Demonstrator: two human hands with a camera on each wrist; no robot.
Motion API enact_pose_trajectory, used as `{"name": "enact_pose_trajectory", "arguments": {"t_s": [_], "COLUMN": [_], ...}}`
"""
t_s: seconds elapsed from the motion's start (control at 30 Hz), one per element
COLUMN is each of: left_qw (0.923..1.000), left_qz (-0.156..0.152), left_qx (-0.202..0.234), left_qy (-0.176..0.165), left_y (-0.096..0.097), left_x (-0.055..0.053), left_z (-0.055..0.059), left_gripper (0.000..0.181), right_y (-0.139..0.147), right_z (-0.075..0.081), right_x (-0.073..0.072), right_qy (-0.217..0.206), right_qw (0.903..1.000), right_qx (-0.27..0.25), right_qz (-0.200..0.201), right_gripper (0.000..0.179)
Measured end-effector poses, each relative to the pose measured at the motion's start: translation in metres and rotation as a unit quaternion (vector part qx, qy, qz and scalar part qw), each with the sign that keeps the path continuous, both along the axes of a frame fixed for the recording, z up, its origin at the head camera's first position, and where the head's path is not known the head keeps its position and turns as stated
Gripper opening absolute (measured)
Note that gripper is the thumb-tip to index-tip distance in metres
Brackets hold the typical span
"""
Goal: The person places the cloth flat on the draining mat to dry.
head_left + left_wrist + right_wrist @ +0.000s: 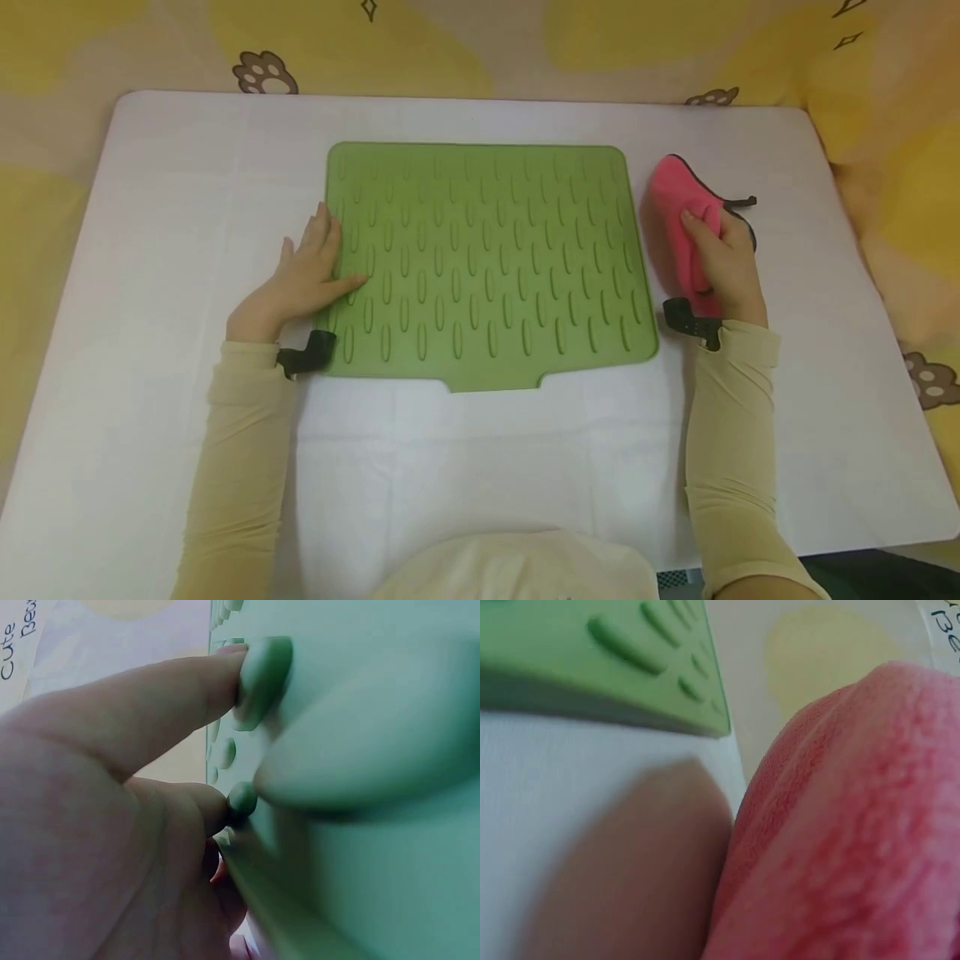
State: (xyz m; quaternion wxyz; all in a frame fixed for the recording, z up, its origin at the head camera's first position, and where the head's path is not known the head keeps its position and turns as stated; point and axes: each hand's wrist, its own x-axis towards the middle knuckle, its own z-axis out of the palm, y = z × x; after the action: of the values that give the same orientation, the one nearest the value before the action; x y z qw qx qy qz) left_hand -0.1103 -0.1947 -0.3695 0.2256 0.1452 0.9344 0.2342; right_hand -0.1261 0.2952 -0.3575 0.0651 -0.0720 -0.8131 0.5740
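A green drying mat with rows of raised oval ridges lies on the white table, a short tab at its near edge. My left hand rests at the mat's left edge, fingers spread and thumb over the ridges. In the left wrist view, the thumb and a fingertip of that hand meet the ridges. To the right of the mat, my right hand grips a folded pink cloth with dark edging and a small dark loop. The plush cloth hides that hand in the right wrist view.
The white tabletop runs around the mat on all sides. Yellow and beige patterned fabric borders the table at the back and sides. Black wrist cameras sit at both cuffs, the left one overlapping the mat's corner.
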Motion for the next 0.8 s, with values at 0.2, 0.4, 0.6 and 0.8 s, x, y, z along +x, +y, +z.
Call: {"name": "enact_pose_trajectory", "arguments": {"t_s": [0.2,0.4,0.6,0.8], "left_qw": [1.0,1.0,1.0,1.0], "left_qz": [0.001,0.001,0.003,0.002], "left_qx": [0.002,0.003,0.006,0.005], "left_qy": [0.0,0.001,0.002,0.004], "left_y": [-0.001,-0.001,-0.001,-0.002], "left_x": [0.0,0.0,0.0,-0.001], "left_z": [0.0,0.001,0.001,-0.001], "left_gripper": [0.087,0.087,0.087,0.087], "right_y": [-0.008,-0.018,-0.029,-0.04], "right_z": [0.004,0.013,0.021,0.025], "right_x": [0.001,0.004,0.007,0.009], "right_qy": [0.013,0.004,0.018,0.048], "right_qw": [0.9929,0.9859,0.9694,0.9592], "right_qx": [-0.118,-0.167,-0.244,-0.277], "right_qz": [0.005,-0.015,-0.024,-0.033], "right_gripper": [0.014,0.009,0.012,0.013]}}
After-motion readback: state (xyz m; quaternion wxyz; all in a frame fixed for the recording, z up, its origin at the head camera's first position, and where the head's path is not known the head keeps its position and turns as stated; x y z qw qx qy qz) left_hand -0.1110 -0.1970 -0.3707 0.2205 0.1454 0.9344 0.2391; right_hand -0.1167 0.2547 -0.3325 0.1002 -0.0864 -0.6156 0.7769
